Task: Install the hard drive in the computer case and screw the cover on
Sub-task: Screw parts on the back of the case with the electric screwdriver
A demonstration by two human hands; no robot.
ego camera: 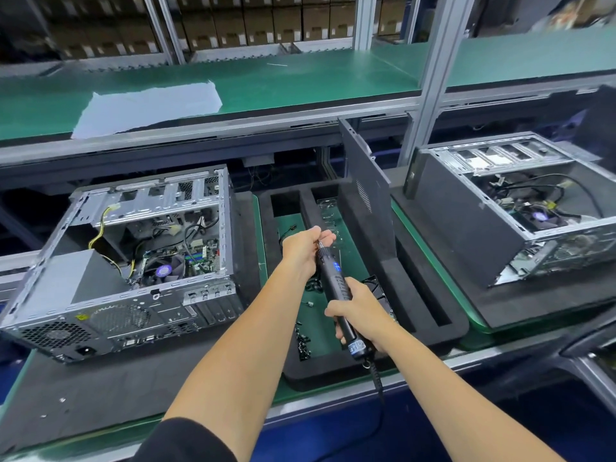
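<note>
Both hands hold an electric screwdriver point(336, 288): my right hand point(358, 311) grips its body, my left hand point(305, 250) pinches its tip, seemingly seating a screw.

Even, cool overhead light falls across the green shelf point(300, 78), leaving only soft shadows beneath it. The wide-angle lens bows the frame's edges. Motion blur smears the upper right corner, and cardboard boxes point(233, 25) behind sit dim and soft.

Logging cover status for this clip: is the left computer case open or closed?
Open. The left computer case lies on its side with no cover; motherboard, fan and cables show inside. A dark side panel stands upright in the foam tray beside it.
</note>
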